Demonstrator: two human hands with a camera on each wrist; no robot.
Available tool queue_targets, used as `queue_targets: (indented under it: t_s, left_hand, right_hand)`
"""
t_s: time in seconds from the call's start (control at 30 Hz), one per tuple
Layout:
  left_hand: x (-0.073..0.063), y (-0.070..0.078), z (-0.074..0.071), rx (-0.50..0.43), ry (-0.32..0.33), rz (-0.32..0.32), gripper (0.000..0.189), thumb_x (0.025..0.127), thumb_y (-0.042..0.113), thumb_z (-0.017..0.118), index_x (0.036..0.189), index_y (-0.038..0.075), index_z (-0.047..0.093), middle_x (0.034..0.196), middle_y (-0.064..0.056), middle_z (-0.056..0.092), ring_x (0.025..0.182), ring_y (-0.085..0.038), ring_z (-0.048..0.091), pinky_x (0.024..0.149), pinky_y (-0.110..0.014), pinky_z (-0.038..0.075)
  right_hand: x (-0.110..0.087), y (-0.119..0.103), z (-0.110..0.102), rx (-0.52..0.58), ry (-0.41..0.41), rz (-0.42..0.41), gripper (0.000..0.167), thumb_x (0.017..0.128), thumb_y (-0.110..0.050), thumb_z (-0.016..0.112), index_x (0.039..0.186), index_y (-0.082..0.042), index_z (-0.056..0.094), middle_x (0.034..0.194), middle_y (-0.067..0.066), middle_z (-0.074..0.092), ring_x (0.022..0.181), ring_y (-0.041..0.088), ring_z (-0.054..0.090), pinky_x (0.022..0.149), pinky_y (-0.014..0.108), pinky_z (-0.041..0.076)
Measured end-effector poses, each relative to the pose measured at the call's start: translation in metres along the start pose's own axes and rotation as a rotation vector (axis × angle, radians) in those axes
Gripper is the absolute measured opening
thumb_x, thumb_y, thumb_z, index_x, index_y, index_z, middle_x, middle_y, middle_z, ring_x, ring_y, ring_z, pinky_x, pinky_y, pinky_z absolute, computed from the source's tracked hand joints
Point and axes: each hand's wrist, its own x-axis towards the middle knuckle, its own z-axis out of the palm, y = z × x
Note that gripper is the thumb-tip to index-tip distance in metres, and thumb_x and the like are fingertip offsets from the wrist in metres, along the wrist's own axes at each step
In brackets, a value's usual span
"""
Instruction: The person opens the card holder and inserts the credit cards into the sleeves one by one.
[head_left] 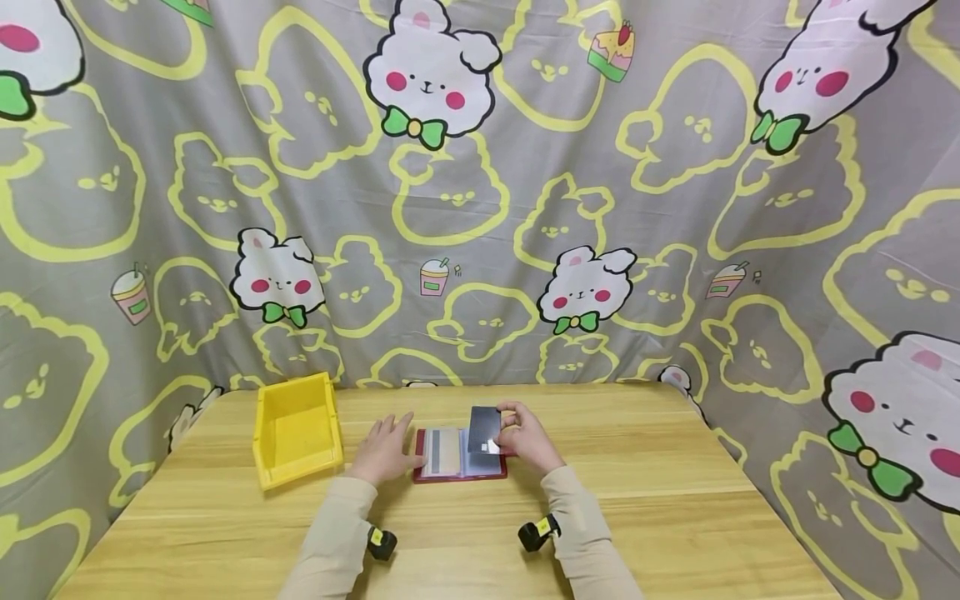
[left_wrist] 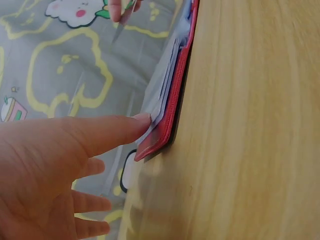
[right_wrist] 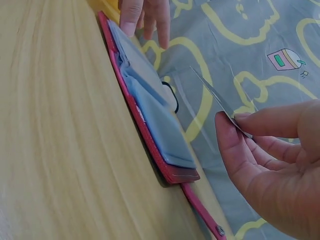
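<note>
A red card holder (head_left: 460, 478) lies spread on the table, its clear plastic sleeves (right_wrist: 159, 131) showing on both sides. My left hand (head_left: 382, 451) is at its left edge, thumb (left_wrist: 117, 134) resting on the sleeves and the other fingers stretched out. Above the right-hand sleeves, my right hand (head_left: 528, 436) pinches a dark card (head_left: 483, 423) between thumb and fingers. The right wrist view shows this card (right_wrist: 216, 94) nearly edge-on, apart from the holder. A strap with a snap (right_wrist: 202, 210) sticks out from the holder's end.
A yellow plastic bin (head_left: 298, 433) stands on the wooden table (head_left: 225, 533) to the left of the holder. Behind the table hangs a grey curtain (head_left: 480, 350) with cartoon prints. Each wrist carries a small black camera (head_left: 382, 543).
</note>
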Motion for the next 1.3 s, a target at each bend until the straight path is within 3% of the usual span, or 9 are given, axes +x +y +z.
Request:
queue_targets:
  t_s: [0.23,0.5,0.67,0.77,1.0,1.3]
  left_hand:
    - [-0.002,0.001,0.001,0.004,0.007,-0.034,0.089,0.078,0.037,0.079,0.149,0.005,0.036,0.147,-0.033,0.038,0.134,-0.054,0.036,0.109,-0.065,0.032]
    - [-0.004,0.009,0.0,0.017,0.017,-0.098,0.088,0.077,0.036,0.08,0.148,0.007,0.038,0.143,-0.03,0.045,0.129,-0.052,0.042,0.101,-0.067,0.039]
    - [-0.003,0.011,0.003,0.017,0.016,-0.143,0.088,0.076,0.037,0.08,0.149,0.009,0.038,0.143,-0.027,0.046,0.128,-0.051,0.044,0.097,-0.069,0.041]
    - [-0.003,0.012,0.004,0.007,0.012,-0.159,0.088,0.076,0.036,0.08,0.149,0.01,0.038,0.143,-0.027,0.047,0.127,-0.05,0.045,0.096,-0.069,0.041]
    - [-0.002,0.015,0.003,0.0,0.012,-0.177,0.086,0.077,0.034,0.08,0.149,0.01,0.038,0.143,-0.026,0.047,0.127,-0.05,0.045,0.095,-0.071,0.04]
    - [-0.001,0.013,0.002,-0.008,-0.004,-0.19,0.085,0.077,0.035,0.078,0.148,0.01,0.039,0.142,-0.025,0.049,0.127,-0.049,0.046,0.096,-0.069,0.04]
  right_hand:
    - [-0.001,0.005,0.003,-0.044,-0.022,0.015,0.056,0.077,0.017,0.059,0.131,0.005,0.045,0.09,0.011,0.051,0.067,0.015,0.061,0.06,0.03,0.058]
    - [-0.003,0.012,0.011,-0.097,-0.038,-0.007,0.055,0.075,0.016,0.063,0.126,0.008,0.047,0.086,0.011,0.05,0.064,0.014,0.058,0.055,0.026,0.056]
    - [-0.004,0.017,0.017,-0.11,-0.026,0.017,0.054,0.075,0.016,0.064,0.126,0.007,0.047,0.082,0.005,0.045,0.065,0.014,0.056,0.055,0.027,0.057]
    - [-0.008,0.011,0.021,-0.139,-0.012,0.017,0.054,0.076,0.017,0.064,0.126,0.008,0.047,0.083,0.008,0.044,0.067,0.015,0.055,0.057,0.032,0.058]
    - [-0.004,0.018,0.021,-0.185,0.024,0.022,0.054,0.076,0.014,0.067,0.126,0.002,0.051,0.081,0.003,0.044,0.067,0.014,0.056,0.055,0.028,0.057]
    - [-0.005,0.014,0.025,-0.197,0.085,0.023,0.054,0.076,0.014,0.067,0.126,0.002,0.051,0.083,0.007,0.048,0.064,0.014,0.056,0.054,0.028,0.057]
